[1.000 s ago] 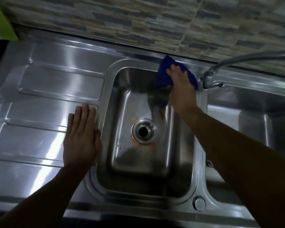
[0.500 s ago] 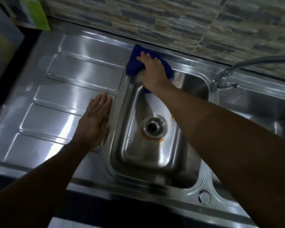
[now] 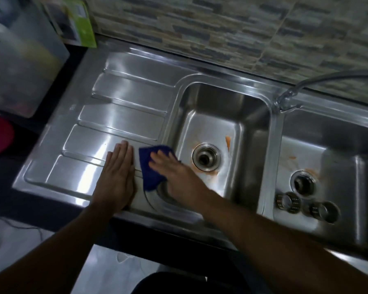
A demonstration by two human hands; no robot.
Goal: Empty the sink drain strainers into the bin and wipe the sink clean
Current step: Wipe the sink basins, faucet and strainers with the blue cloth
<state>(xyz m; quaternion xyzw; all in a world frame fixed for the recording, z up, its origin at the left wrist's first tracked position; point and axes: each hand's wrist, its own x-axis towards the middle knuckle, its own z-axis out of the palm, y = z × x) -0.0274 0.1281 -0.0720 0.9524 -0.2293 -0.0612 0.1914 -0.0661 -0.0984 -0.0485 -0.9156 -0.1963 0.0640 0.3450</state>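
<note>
The blue cloth (image 3: 150, 175) lies on the left basin's (image 3: 210, 115) near-left rim, partly hidden under the right hand (image 3: 174, 179), whose blurred fingers spread flat on it. The left hand (image 3: 117, 179) rests just beside it on the draining board (image 3: 123, 122), fingers straight and together. Two strainers (image 3: 288, 201) lie in the right basin (image 3: 331, 132), which is cut off at the frame's edge. The green box's (image 3: 81, 24) label is unreadable.

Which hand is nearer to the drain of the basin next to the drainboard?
The right hand. It presses the blue cloth down just left of the drain. The left hand lies flat on the drainboard, farther left, beyond the cloth.
</note>
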